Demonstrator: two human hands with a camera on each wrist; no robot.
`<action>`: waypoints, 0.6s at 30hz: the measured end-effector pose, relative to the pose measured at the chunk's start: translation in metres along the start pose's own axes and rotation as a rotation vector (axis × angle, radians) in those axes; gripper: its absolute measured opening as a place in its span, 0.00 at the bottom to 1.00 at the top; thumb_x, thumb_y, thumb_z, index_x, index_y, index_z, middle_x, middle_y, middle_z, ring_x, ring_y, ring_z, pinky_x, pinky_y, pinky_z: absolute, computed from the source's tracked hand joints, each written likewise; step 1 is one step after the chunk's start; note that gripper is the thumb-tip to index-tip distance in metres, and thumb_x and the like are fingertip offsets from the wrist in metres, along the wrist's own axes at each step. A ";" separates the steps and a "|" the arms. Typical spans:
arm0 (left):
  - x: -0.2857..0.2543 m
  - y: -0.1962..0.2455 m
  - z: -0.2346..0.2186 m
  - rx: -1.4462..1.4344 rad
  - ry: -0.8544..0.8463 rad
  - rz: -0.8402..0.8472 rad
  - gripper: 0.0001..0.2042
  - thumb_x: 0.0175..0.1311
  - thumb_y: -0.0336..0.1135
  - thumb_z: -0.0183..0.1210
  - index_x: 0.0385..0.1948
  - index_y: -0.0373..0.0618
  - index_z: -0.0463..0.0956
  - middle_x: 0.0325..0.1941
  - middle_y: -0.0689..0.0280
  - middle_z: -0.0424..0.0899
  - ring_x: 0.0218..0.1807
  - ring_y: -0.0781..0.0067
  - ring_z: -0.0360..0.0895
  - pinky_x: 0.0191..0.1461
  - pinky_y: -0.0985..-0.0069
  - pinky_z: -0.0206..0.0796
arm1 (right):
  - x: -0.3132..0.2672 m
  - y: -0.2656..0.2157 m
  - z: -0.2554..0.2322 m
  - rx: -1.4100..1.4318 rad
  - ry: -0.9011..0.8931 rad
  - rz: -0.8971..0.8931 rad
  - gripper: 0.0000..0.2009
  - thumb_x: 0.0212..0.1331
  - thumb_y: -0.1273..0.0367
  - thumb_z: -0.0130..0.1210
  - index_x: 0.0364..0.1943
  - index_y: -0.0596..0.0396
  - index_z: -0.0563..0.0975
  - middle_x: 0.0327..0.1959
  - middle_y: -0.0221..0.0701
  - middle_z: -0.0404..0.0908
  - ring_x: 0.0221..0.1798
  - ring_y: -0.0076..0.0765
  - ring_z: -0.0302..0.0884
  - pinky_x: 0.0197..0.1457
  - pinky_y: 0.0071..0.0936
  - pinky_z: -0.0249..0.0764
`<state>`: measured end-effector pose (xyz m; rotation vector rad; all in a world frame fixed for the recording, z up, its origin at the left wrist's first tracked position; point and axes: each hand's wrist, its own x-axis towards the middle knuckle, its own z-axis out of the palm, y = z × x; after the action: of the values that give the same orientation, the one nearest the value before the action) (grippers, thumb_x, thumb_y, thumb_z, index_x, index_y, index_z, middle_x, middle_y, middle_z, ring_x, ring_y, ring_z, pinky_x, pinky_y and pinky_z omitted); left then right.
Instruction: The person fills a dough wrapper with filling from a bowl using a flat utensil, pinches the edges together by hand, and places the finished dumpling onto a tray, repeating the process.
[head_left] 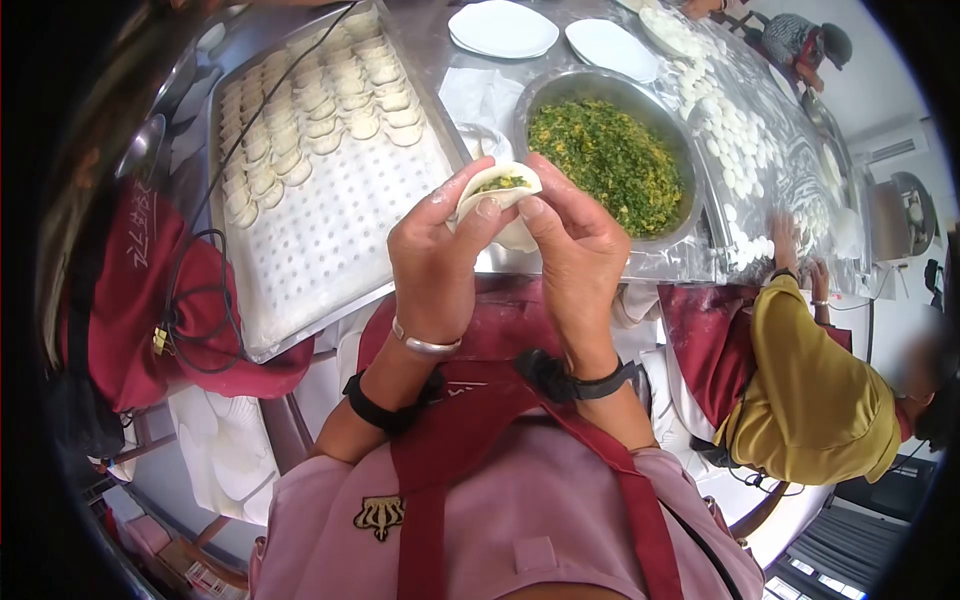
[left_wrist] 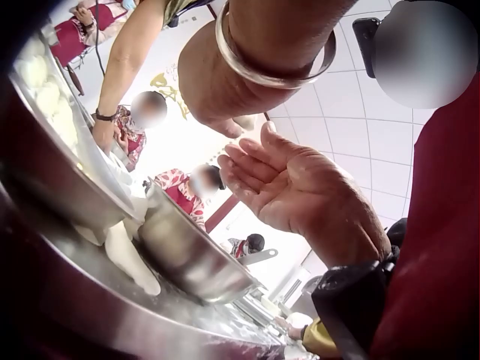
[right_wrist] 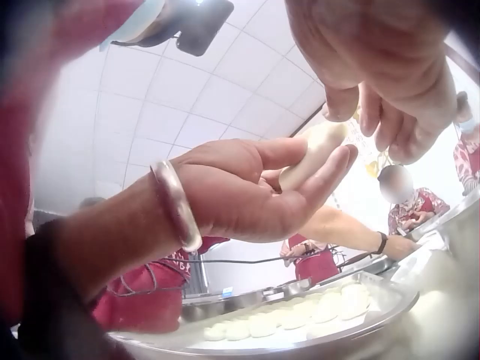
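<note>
Metal worktop [head_left: 790, 110], floured at the R side, bears the lg. tray [head_left: 330, 240] to the person's L; rows of shaped dumplings [head_left: 365, 125] fill its far part, dotted surface bare at the near end. Deep bowl [head_left: 697, 190] to R, w/ green-yellow filling mix [head_left: 605, 160]; two white plates [head_left: 503, 28] [head_left: 612, 50] beyond. L hand [head_left: 435, 270] & R hand [head_left: 585, 255] raised btwn tray & bowl, both pinching the folded wrapper [head_left: 516, 236] btwn thumbs & fingers; R hand's other fingers loosely extended (L wrist view). Wrapper's mouth open, portion of filling [head_left: 503, 183] visible inside. Risks (judged): filling on the rim → poor seal, prob. leak; thumbs pressing too hard or uneven pull → thin spot/tear; mouth tipped → bits drop; too much flour on rim → edges don't stick. Edges/room: tray's raised R rim is near L hand, bowl rim near R hand, so a low sideways move could knock either; air above both looks free. Best set-down room = tray's near end; farther in, tight rows + cable [head_left: 283, 78] crossing above them, poss. snag for L arm.
</note>
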<state>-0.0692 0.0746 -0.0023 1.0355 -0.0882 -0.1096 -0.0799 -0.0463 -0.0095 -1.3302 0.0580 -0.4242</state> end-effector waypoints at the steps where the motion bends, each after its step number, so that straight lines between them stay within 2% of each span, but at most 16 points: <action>1: -0.001 -0.001 0.000 0.013 0.002 -0.004 0.22 0.72 0.27 0.53 0.64 0.25 0.63 0.60 0.52 0.76 0.60 0.64 0.77 0.66 0.70 0.72 | 0.000 -0.002 0.002 0.002 0.002 -0.004 0.15 0.59 0.80 0.60 0.51 0.70 0.79 0.60 0.49 0.77 0.61 0.38 0.76 0.65 0.31 0.72; 5: 0.000 -0.004 -0.002 0.008 0.004 -0.010 0.21 0.71 0.27 0.54 0.64 0.27 0.65 0.60 0.54 0.76 0.59 0.68 0.77 0.65 0.72 0.72 | -0.001 -0.002 0.008 -0.006 0.008 -0.026 0.14 0.59 0.80 0.60 0.50 0.69 0.79 0.59 0.50 0.78 0.61 0.39 0.77 0.64 0.32 0.73; 8: -0.001 -0.005 0.004 -0.058 0.070 0.025 0.20 0.67 0.26 0.59 0.59 0.29 0.73 0.51 0.59 0.82 0.50 0.77 0.79 0.56 0.79 0.74 | -0.001 -0.001 0.011 0.028 0.033 -0.059 0.11 0.59 0.80 0.60 0.46 0.69 0.81 0.57 0.50 0.79 0.61 0.38 0.77 0.63 0.31 0.74; 11: -0.002 -0.008 0.001 0.000 0.046 0.041 0.19 0.67 0.26 0.59 0.58 0.31 0.74 0.51 0.62 0.83 0.49 0.80 0.78 0.53 0.82 0.72 | -0.001 -0.003 0.010 0.055 0.033 -0.025 0.08 0.58 0.80 0.61 0.42 0.67 0.82 0.56 0.49 0.81 0.61 0.41 0.77 0.63 0.32 0.73; 14: -0.003 -0.008 0.001 0.004 0.025 0.048 0.18 0.66 0.26 0.60 0.58 0.32 0.76 0.50 0.63 0.83 0.48 0.82 0.78 0.52 0.84 0.71 | 0.004 -0.001 0.004 -0.018 -0.033 -0.136 0.07 0.58 0.80 0.61 0.39 0.67 0.83 0.55 0.48 0.81 0.61 0.43 0.78 0.64 0.32 0.72; 17: -0.003 -0.011 -0.004 0.050 0.012 0.045 0.18 0.66 0.27 0.60 0.58 0.33 0.76 0.50 0.63 0.84 0.48 0.82 0.78 0.52 0.83 0.71 | 0.009 0.008 -0.007 -0.112 -0.115 -0.216 0.09 0.58 0.79 0.61 0.42 0.65 0.83 0.55 0.48 0.81 0.63 0.46 0.76 0.66 0.34 0.71; 18: -0.003 -0.012 -0.007 0.071 0.011 0.052 0.18 0.66 0.27 0.60 0.58 0.33 0.76 0.50 0.63 0.84 0.48 0.82 0.78 0.52 0.83 0.71 | 0.008 0.007 -0.008 -0.135 -0.113 -0.177 0.10 0.58 0.79 0.61 0.44 0.65 0.83 0.56 0.48 0.81 0.64 0.46 0.75 0.66 0.35 0.70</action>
<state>-0.0718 0.0748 -0.0158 1.1043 -0.1090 -0.0541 -0.0734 -0.0551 -0.0166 -1.4958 -0.1280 -0.5011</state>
